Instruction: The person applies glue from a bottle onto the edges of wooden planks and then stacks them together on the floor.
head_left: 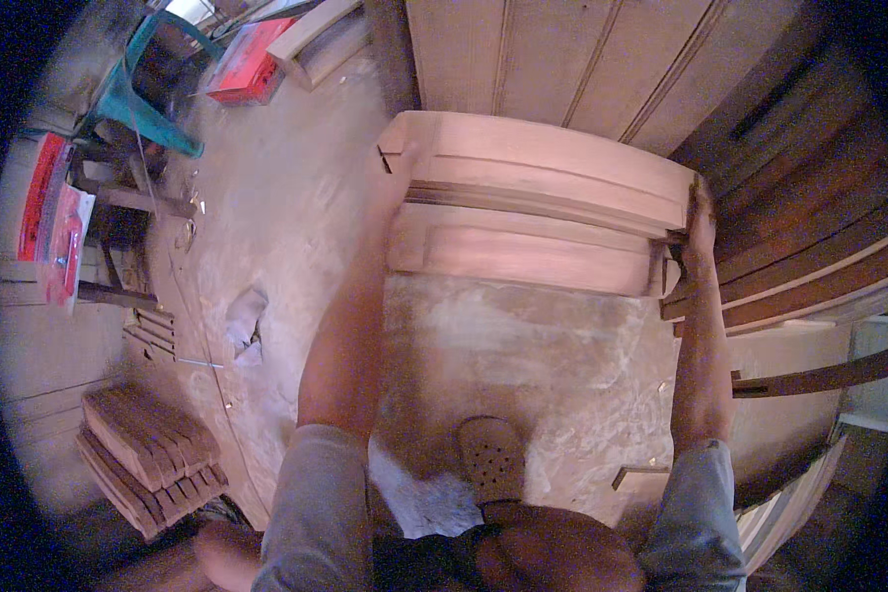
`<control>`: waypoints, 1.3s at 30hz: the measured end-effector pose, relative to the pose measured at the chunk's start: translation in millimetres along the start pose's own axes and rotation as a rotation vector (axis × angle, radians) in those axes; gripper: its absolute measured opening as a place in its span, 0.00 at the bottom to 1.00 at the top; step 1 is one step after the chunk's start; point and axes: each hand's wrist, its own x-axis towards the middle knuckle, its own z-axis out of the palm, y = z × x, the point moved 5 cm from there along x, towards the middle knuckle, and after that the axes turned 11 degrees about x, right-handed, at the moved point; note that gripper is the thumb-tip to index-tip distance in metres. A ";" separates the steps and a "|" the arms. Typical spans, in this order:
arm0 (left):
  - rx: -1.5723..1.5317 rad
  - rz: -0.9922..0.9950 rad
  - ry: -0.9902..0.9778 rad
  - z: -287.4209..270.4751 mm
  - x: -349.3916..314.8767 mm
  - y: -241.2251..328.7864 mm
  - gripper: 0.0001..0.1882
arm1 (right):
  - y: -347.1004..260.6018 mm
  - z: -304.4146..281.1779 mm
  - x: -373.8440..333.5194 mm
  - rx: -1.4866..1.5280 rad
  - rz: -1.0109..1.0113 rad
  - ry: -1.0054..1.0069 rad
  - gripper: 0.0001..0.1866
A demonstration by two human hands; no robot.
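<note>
A long pale wooden panel (553, 163) with bevelled faces lies across the space in front of me, in two parallel lengths with a dark gap between them. The nearer length (523, 249) sits just below the farther one. At the left end, my left hand (397, 183) is closed on the wood, slightly blurred by motion. My right hand (701, 219) grips the opposite end, its fingers wrapped round the edge. Both forearms reach straight out. Whether the two lengths are one joined piece I cannot tell.
Large grooved boards (562, 54) stand beyond the panel. Long timber strips (809, 266) are stacked at the right. A green plastic chair (133, 104), red boxes (250, 64) and stacked brown wood pieces (153, 449) are on the left. Crumpled paper (247, 321) lies on the dusty floor.
</note>
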 end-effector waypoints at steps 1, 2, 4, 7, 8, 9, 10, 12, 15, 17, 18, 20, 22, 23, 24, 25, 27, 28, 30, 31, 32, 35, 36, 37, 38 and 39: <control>-0.023 -0.043 -0.084 8.2 -3.1 9.9 0.32 | -0.5 -6.2 1.0 -0.003 -0.007 0.021 0.27; -0.030 -0.035 -0.106 20.8 3.9 -0.5 0.32 | 2.2 -12.9 2.8 0.068 0.017 0.026 0.27; 0.084 0.068 0.025 1.9 20.3 -45.3 0.33 | 7.1 6.7 4.7 0.156 0.049 -0.002 0.27; -0.155 -0.032 -0.057 3.4 30.3 -78.0 0.32 | 12.6 9.5 17.0 0.109 -0.014 -0.035 0.32; -0.234 -0.069 -0.081 8.0 28.9 -82.9 0.31 | 13.0 3.7 19.6 0.109 -0.015 -0.026 0.32; -0.197 -0.081 -0.056 14.3 19.2 -64.7 0.31 | 10.5 -1.6 18.4 0.059 -0.036 0.021 0.32; -0.161 -0.089 -0.034 18.5 11.2 -44.3 0.30 | 6.7 -8.6 16.1 0.008 -0.058 0.070 0.32; -0.112 -0.077 -0.084 16.2 -1.1 -5.2 0.31 | -1.5 -16.5 12.1 -0.027 -0.073 0.073 0.32; -0.148 -0.115 -0.169 3.6 6.5 -28.3 0.34 | -7.2 13.1 4.1 0.007 -0.058 0.002 0.30; -0.245 -0.150 -0.254 6.2 16.3 -53.7 0.36 | -2.1 8.2 16.2 -0.032 -0.150 -0.023 0.26; -0.333 -0.195 -0.250 8.6 19.5 -63.3 0.38 | 3.6 4.9 21.6 -0.032 -0.150 -0.015 0.26; -0.420 -0.234 -0.250 7.6 24.5 -71.8 0.39 | 3.0 5.6 25.4 -0.029 -0.166 -0.022 0.24; -0.420 -0.282 -0.251 7.8 25.5 -79.0 0.40 | 5.6 1.5 29.2 -0.066 -0.178 -0.002 0.25; -0.418 -0.280 -0.253 8.9 26.1 -81.4 0.40 | 8.2 -1.1 31.8 -0.072 -0.179 -0.018 0.25; -0.458 -0.281 -0.273 11.8 24.3 -80.9 0.41 | 7.8 1.0 31.6 -0.080 -0.179 -0.038 0.25; -0.498 -0.281 -0.291 13.5 22.8 -80.3 0.41 | 7.9 2.3 30.0 -0.080 -0.178 -0.039 0.25; -0.497 -0.282 -0.288 13.4 21.8 -79.1 0.41 | 9.3 4.6 25.4 -0.016 -0.132 -0.047 0.25; -0.495 -0.283 -0.288 13.7 20.8 -78.2 0.40 | 9.9 4.5 25.9 -0.020 -0.132 -0.049 0.25; -0.498 -0.277 -0.267 15.6 17.4 -74.1 0.40 | 11.0 2.0 27.6 -0.015 -0.160 -0.094 0.27; -0.498 -0.268 -0.247 16.8 16.2 -70.5 0.39 | 13.2 -2.2 28.7 -0.021 -0.160 -0.093 0.27; -0.503 -0.272 -0.251 18.7 16.2 -66.5 0.39 | 15.0 -7.1 29.4 -0.020 -0.169 -0.084 0.27; -0.448 -0.261 -0.246 8.5 18.2 -68.2 0.39 | -0.8 25.8 9.2 0.013 -0.078 -0.051 0.28; -0.454 -0.256 -0.259 7.2 19.9 -73.9 0.39 | -9.0 35.4 -1.8 0.035 0.008 -0.012 0.30; -0.460 -0.250 -0.273 6.6 20.6 -75.8 0.39 | -11.1 36.1 -5.9 0.035 0.011 -0.014 0.30; -0.457 -0.253 -0.269 4.3 20.5 -78.7 0.39 | -13.5 38.2 -9.0 0.023 -0.012 -0.048 0.29; -0.454 -0.251 -0.284 6.9 19.7 -75.3 0.39 | -16.0 38.2 -9.5 0.006 -0.040 -0.077 0.29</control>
